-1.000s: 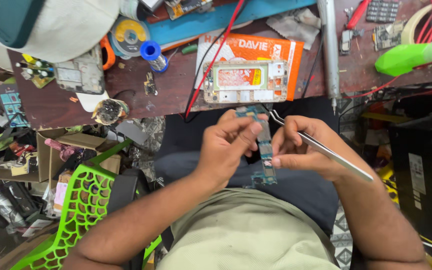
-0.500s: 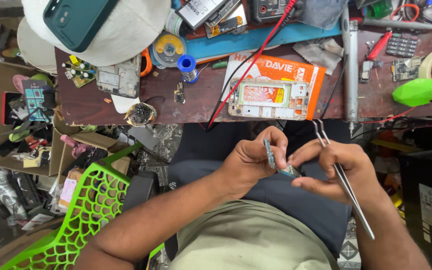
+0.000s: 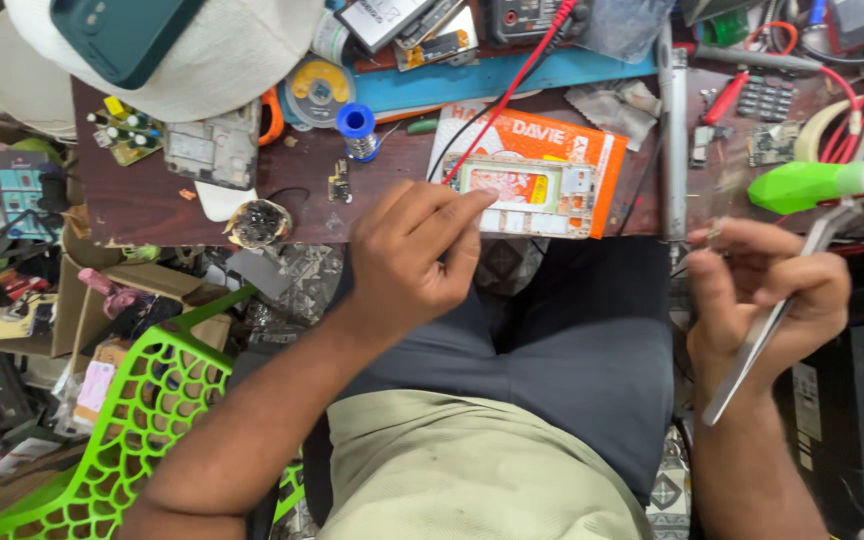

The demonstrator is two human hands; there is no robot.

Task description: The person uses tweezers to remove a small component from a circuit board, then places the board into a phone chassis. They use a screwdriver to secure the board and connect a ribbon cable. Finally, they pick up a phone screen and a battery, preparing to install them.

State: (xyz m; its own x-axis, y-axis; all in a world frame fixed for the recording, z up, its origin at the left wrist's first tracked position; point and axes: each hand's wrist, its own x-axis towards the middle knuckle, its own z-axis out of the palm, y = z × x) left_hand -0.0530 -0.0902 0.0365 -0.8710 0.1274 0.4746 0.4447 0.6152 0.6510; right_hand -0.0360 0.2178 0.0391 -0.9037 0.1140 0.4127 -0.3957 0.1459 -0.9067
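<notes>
We see left hand (image 3: 417, 250) reaching, fingers loosely curled, holding nothing, fingertips touching phone frame (image 3: 525, 195) on orange packet (image 3: 562, 140) at desk (image 3: 142, 205) front edge. Right hand (image 3: 767, 290) grips metal tweezers (image 3: 767, 325) beyond desk's right end.

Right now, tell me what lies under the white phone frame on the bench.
The white phone frame lies on an orange packet, whose top and right side show. The left hand's fingertips reach its left end; the packet's middle is covered.

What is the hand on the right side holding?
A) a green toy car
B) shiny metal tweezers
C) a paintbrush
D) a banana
B: the right hand grips thin silver tweezers that stick out below the fingers, over the lap.
</notes>
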